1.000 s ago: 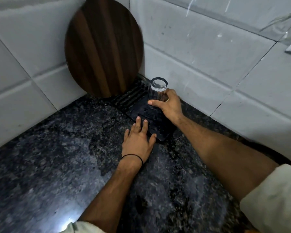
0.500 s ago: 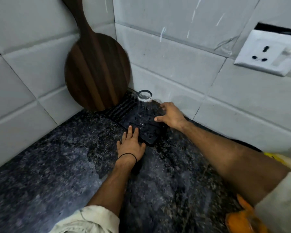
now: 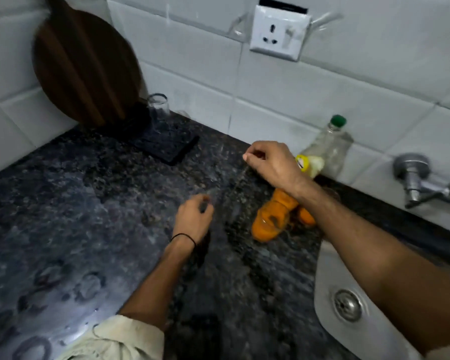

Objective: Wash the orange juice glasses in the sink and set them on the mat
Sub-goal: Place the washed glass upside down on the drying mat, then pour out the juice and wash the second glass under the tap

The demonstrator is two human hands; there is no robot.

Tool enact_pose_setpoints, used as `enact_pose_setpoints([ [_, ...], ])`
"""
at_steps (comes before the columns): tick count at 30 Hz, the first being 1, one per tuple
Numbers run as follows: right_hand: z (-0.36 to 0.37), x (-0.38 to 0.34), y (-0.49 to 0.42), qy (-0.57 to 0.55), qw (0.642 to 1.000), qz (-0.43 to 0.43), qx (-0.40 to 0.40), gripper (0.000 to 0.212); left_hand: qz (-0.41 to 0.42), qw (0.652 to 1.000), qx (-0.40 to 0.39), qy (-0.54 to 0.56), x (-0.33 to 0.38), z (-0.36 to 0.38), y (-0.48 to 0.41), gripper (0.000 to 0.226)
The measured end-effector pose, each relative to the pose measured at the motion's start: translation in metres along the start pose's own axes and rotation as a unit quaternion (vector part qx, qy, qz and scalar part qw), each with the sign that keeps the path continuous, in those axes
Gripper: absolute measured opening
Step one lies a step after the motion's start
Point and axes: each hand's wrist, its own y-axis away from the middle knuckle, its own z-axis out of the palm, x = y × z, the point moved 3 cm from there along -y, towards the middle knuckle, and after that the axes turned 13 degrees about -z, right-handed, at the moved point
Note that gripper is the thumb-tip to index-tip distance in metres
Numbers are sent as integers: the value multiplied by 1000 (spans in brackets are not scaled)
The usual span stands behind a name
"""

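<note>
We have just let go of the clear glass: a second ago our right hand was still wrapped around it, and now it stands alone, mouth down it seems, at the far end of the black ridged mat, up at eleven o'clock in the corner beside the round wooden board. Our left hand, which was pressing flat on the mat's near edge, has lifted off and drawn back toward the middle of the granite counter. Both hands now hang empty, fingers loosely curled, well apart from each other and holding nothing.

We read that as one glass washed and delivered. Our view has swung right, and two glasses still coated in orange juice show at about three o'clock, partly hidden under our right forearm, near a plastic bottle with a green cap. The steel sink with its drain lies at four o'clock and the tap at two. The next job is likely to pick up an orange glass with the right hand, which hovers just above them
</note>
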Motion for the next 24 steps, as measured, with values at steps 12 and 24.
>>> enact_pose_setpoints([
  [12, 24, 35, 157, 88, 987, 95, -95, 60, 76, 950, -97, -286, -37, 91, 57, 61],
  [24, 24, 46, 193, 23, 994, 108, -14, 31, 89, 962, -2, -259, -19, 95, 63, 52],
])
